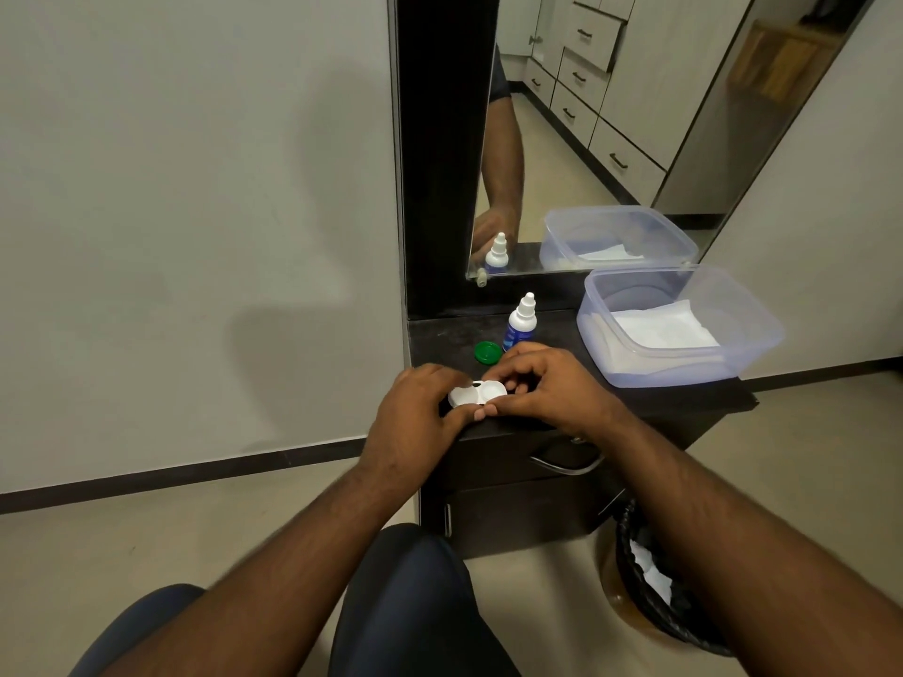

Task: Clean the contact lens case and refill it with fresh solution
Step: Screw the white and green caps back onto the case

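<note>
1. The small white plastic contact lens case (478, 394) sits at the front edge of the dark tabletop (650, 398); left hand (415, 412) and right hand (547, 383) both pinch it with curled fingers – a slip could drop it to the floor
2. The round green cap (487, 352) lies loose near the blue-and-white solution bottle (521, 324) – a knuckle may knock either

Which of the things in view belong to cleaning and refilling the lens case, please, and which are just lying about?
For the job:
- contact lens case, held by left hand and right hand
- green cap
- solution bottle
- plastic tub holding white tissue, probably for wiping

Lying about:
- mirror
- bin on the floor
- drawer handle
</note>
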A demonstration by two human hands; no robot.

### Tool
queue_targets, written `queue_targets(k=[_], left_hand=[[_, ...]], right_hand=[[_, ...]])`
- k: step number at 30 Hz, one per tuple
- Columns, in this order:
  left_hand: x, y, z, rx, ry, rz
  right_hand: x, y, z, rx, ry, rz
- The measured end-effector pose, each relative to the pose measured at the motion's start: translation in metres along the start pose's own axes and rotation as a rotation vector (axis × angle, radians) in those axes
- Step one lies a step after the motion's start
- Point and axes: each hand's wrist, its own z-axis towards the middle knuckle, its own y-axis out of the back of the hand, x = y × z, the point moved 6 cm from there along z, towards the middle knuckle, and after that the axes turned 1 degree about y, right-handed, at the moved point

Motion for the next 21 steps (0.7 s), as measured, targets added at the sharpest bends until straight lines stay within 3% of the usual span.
queue_targets(k=[15,21], left_hand=[[0.0022,0.0089,0.0046,0.072,-0.067,-0.151],[0.0015,0.0104,0.0027,0.073,-0.048,-0.151]], right_hand=[[0.0006,-0.0001,-0.0006,-0.008,-0.02,0.006],[-0.0005,0.0054,-0.0053,-0.177,-0.094,0.107]])
